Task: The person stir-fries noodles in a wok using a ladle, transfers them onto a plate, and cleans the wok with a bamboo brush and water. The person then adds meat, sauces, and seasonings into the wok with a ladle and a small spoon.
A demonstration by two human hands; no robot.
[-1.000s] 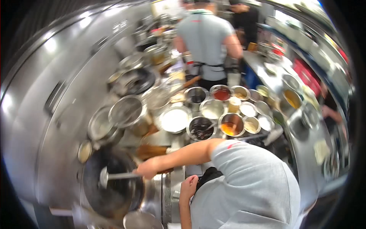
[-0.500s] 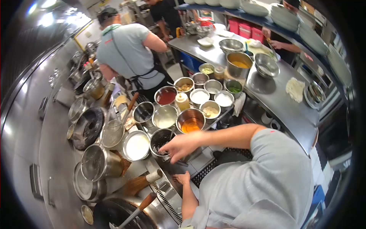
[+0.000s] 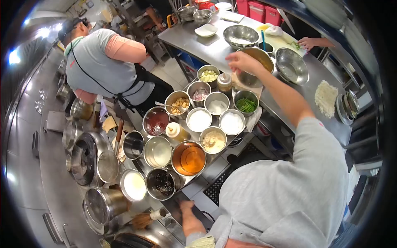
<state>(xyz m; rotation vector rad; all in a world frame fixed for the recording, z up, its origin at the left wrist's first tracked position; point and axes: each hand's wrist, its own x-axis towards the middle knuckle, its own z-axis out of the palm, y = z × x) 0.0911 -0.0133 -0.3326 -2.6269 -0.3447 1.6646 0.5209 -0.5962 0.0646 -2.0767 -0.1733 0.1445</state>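
Note:
My right hand (image 3: 244,64) reaches out over a large steel pot (image 3: 257,62) on the back counter; its fingers are loosely bent and apart, with nothing visible in them. Low at the front, my left hand (image 3: 186,205) lies on a dark edge beside the stove, fingers stretched and partly in shadow. Closest to it stands a pot of dark sauce (image 3: 162,184). Around that are a pot of orange liquid (image 3: 189,158), a pot of white liquid (image 3: 133,184) and a pot of pale liquid (image 3: 158,151). Chopped greens (image 3: 246,105) fill a container below my right arm.
A co-worker in a grey shirt (image 3: 101,62) stands at the upper left. Another person's hand (image 3: 308,43) is by a cutting board at the upper right. Steel bowls (image 3: 292,65) sit on the back counter. A sieve (image 3: 108,166) and a brush (image 3: 144,219) are at the stove side.
My right hand has swung from above the dark sauce pot up and away to the large pot on the back counter. My left hand stays low at the edge. The view has shifted.

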